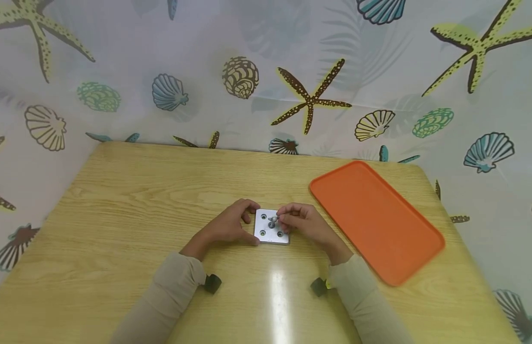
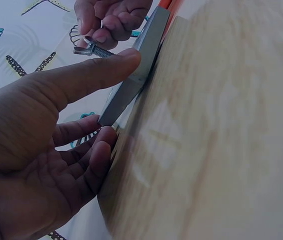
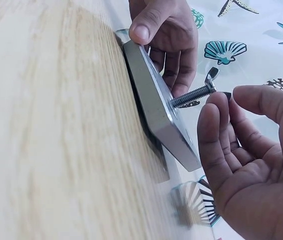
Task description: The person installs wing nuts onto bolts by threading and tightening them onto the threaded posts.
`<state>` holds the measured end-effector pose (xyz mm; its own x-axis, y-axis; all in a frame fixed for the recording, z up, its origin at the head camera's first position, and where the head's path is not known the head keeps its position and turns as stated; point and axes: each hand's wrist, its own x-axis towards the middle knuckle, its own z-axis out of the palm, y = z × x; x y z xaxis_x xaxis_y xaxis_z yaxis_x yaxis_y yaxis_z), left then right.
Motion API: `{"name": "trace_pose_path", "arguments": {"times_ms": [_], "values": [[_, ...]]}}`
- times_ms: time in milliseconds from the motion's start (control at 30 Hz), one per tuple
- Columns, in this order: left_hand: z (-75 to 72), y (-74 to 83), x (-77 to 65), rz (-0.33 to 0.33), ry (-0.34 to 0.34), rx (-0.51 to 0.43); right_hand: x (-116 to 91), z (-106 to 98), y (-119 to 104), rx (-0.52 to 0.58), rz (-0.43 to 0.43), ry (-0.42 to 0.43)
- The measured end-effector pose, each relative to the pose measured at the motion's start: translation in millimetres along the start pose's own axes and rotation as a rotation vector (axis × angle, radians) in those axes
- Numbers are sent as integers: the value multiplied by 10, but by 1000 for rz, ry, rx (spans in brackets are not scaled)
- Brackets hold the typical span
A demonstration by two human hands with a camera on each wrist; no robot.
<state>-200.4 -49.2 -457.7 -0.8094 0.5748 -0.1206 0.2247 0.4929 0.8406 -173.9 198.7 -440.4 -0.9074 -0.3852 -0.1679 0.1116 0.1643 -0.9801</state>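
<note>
A square silver metal plate [image 1: 271, 237] with holes near its corners lies on the table. From its centre stands a threaded bolt [image 3: 191, 96], with a wing nut [image 3: 212, 76] at the upper end. My left hand [image 1: 229, 222] grips the plate from the left, thumb at the near edge [image 2: 129, 59] and fingers by the far edge. My right hand [image 1: 306, 222] is over the plate's right side, where thumb and forefinger pinch one wing of the nut. In the left wrist view, my right hand [image 2: 116, 20] partly shows beyond the bolt.
An orange tray [image 1: 377, 224] lies at an angle on the right of the wooden table [image 1: 162, 186]. Behind the table hangs a pale cloth [image 1: 205, 38] printed with shells and starfish. Small dark wrist cameras sit by both sleeves.
</note>
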Motion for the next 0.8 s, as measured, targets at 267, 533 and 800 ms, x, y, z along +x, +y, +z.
{"name": "trace_pose_path", "arguments": {"times_ms": [267,533,800], "values": [[-28,-18,20,4,-7,-6,16,5,-10,-13,16,8],[-67,-10,28,0,-23,-10,39,26,-35,-5,26,11],[-102,-6,44,-5,-26,-12,66,22,-54,6,6,-15]]}}
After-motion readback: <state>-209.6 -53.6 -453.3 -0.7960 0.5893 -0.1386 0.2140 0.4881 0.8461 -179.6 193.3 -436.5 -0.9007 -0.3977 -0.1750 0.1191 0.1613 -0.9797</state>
